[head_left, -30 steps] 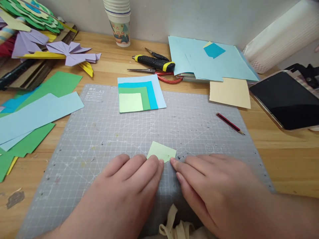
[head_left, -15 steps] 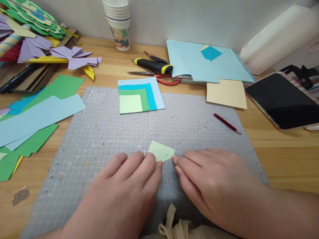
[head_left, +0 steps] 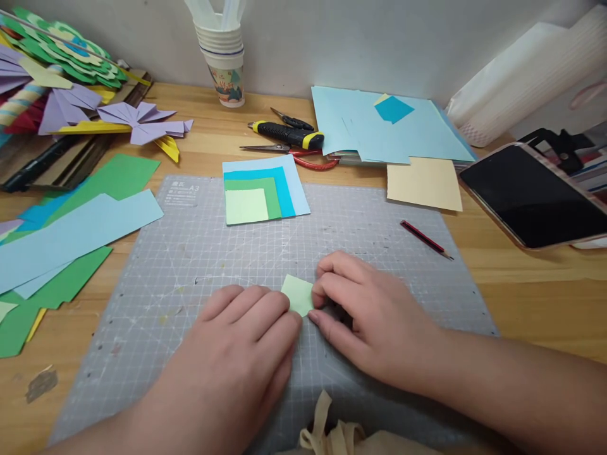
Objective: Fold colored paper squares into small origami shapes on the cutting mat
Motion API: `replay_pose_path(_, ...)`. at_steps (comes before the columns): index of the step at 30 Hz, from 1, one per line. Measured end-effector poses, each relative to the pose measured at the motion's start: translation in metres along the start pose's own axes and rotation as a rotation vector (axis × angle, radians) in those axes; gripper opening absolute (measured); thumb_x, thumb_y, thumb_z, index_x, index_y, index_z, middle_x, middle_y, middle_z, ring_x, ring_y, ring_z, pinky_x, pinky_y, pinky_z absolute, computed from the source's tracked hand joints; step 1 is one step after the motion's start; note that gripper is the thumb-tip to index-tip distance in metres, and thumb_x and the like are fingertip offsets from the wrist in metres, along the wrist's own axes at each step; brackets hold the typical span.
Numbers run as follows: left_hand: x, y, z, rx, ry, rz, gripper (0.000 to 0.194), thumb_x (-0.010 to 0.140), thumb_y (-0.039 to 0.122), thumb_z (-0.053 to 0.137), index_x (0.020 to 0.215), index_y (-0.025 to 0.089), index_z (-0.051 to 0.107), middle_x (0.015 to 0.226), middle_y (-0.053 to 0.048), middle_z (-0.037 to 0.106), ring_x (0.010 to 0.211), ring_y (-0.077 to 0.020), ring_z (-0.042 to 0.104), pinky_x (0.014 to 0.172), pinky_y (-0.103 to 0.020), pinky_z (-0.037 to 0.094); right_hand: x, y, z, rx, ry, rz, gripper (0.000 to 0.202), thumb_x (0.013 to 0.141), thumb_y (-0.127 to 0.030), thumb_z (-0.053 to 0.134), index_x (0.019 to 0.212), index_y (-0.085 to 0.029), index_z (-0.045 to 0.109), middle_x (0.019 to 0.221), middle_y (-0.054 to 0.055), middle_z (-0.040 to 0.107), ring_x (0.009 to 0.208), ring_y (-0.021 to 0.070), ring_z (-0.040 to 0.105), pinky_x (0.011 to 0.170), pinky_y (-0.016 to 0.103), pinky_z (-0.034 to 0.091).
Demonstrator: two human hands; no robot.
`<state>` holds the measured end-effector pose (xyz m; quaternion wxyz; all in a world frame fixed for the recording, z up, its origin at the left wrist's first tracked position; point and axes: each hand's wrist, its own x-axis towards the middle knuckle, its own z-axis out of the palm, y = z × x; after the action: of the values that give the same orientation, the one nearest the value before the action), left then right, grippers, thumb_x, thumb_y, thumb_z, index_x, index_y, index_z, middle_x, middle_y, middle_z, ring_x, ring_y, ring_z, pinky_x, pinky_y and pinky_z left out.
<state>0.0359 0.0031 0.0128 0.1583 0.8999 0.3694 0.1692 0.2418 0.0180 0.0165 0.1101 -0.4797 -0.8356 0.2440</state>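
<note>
A small pale green paper (head_left: 298,295) lies on the grey cutting mat (head_left: 190,253), between my two hands. My left hand (head_left: 241,354) is closed, its curled fingers pressing the paper's left and lower edge. My right hand (head_left: 365,309) pinches the paper's right side, thumb at the lower corner and fingers curled above. Farther up the mat is a stack of nested squares (head_left: 246,205) in pale green, green, blue and light blue.
A red and black pencil (head_left: 425,239) rests at the mat's right. Behind are a cutter (head_left: 287,134), red-handled scissors (head_left: 315,161), paper cups (head_left: 227,76), light blue sheets (head_left: 389,136) and a tablet (head_left: 535,196). Paper strips (head_left: 71,234) and purple paper flowers (head_left: 142,120) occupy the left.
My right hand has shifted its hold, its fingers now raised and curled over the paper's right side, covering more of it. My left hand has moved slightly left. The view has tilted a little.
</note>
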Motion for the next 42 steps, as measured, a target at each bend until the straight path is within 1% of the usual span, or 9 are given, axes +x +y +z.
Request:
replay_pose_path(6,0.000,-0.001,0.002,-0.013,0.027,-0.110,0.016,0.087,0.012,0.054,0.101,0.019,0.058,0.100,-0.005,0.062,0.091,-0.0249,0.056,0.077,-0.043,0.043,0.000,0.000,-0.002,0.116,0.000,-0.008,0.003,0.087,-0.018,0.053,0.088,-0.018,0.055,0.099,0.005,0.055,0.086,0.0194,0.053,0.072,0.035,0.043)
replay_pose_path(10,0.001,-0.006,0.002,-0.045,0.005,-0.157,0.019,0.089,0.017,0.057,0.107,0.020,0.053,0.102,-0.005,0.061,0.093,-0.0251,0.055,0.079,-0.044,0.043,0.000,0.000,-0.002,0.109,-0.020,0.018,0.014,0.086,-0.024,0.058,0.099,-0.018,0.056,0.105,0.006,0.055,0.091,0.0216,0.053,0.075,0.038,0.044)
replay_pose_path(16,0.003,-0.007,0.003,-0.080,0.005,-0.170,0.022,0.086,0.018,0.061,0.107,0.021,0.053,0.102,-0.004,0.061,0.095,-0.0244,0.054,0.080,-0.042,0.041,0.003,0.000,-0.001,0.151,-0.024,-0.018,0.004,0.087,-0.018,0.055,0.084,-0.018,0.057,0.096,0.004,0.054,0.089,0.0199,0.052,0.076,0.037,0.042)
replay_pose_path(22,0.004,-0.004,-0.007,-0.118,0.126,-0.097,0.016,0.089,0.010,0.055,0.093,0.025,0.057,0.098,0.003,0.066,0.093,-0.0182,0.057,0.079,-0.037,0.034,0.005,0.000,-0.010,0.483,-0.029,0.006,0.011,0.087,-0.014,0.054,0.078,-0.020,0.051,0.092,0.002,0.053,0.082,0.0141,0.053,0.072,0.030,0.045)
replay_pose_path(24,0.004,-0.004,-0.010,-0.148,0.183,-0.073,0.015,0.089,0.010,0.054,0.090,0.025,0.057,0.091,0.005,0.067,0.087,-0.0164,0.059,0.078,-0.037,0.034,0.004,0.000,-0.011,0.511,0.030,-0.007,0.009,0.086,-0.014,0.055,0.082,-0.020,0.051,0.089,0.001,0.052,0.078,0.0137,0.051,0.069,0.028,0.045)
replay_pose_path(28,0.003,0.000,-0.014,-0.196,0.235,-0.098,0.014,0.088,0.010,0.054,0.086,0.024,0.056,0.079,0.006,0.066,0.077,-0.0146,0.059,0.075,-0.036,0.035,-0.001,-0.002,-0.008,0.369,0.270,-0.194,0.017,0.082,-0.018,0.065,0.094,-0.020,0.052,0.092,0.002,0.053,0.084,0.0152,0.053,0.073,0.029,0.046)
replay_pose_path(30,0.003,0.002,-0.015,-0.199,0.242,-0.116,0.016,0.089,0.010,0.053,0.084,0.025,0.057,0.076,0.007,0.065,0.075,-0.0143,0.058,0.074,-0.036,0.035,-0.003,-0.004,-0.007,0.247,0.316,-0.290,0.017,0.083,-0.018,0.066,0.095,-0.020,0.054,0.094,0.003,0.056,0.086,0.0157,0.055,0.076,0.031,0.047)
replay_pose_path(36,-0.002,0.002,-0.019,-0.187,0.199,-0.053,0.022,0.086,0.010,0.053,0.093,0.030,0.058,0.081,0.006,0.069,0.078,-0.0163,0.060,0.075,-0.037,0.038,-0.008,-0.003,-0.007,0.056,0.304,-0.403,0.013,0.089,-0.011,0.055,0.094,-0.021,0.061,0.084,0.002,0.066,0.070,0.0156,0.054,0.063,0.033,0.042)
replay_pose_path(42,-0.007,-0.001,-0.011,-0.021,0.179,0.030,0.021,0.098,0.016,0.043,0.096,0.026,0.061,0.094,0.004,0.071,0.091,-0.0174,0.058,0.080,-0.037,0.035,-0.002,0.007,-0.003,-0.039,0.288,-0.461,0.015,0.093,-0.011,0.050,0.096,-0.018,0.063,0.096,0.005,0.070,0.081,0.0191,0.056,0.070,0.036,0.041)
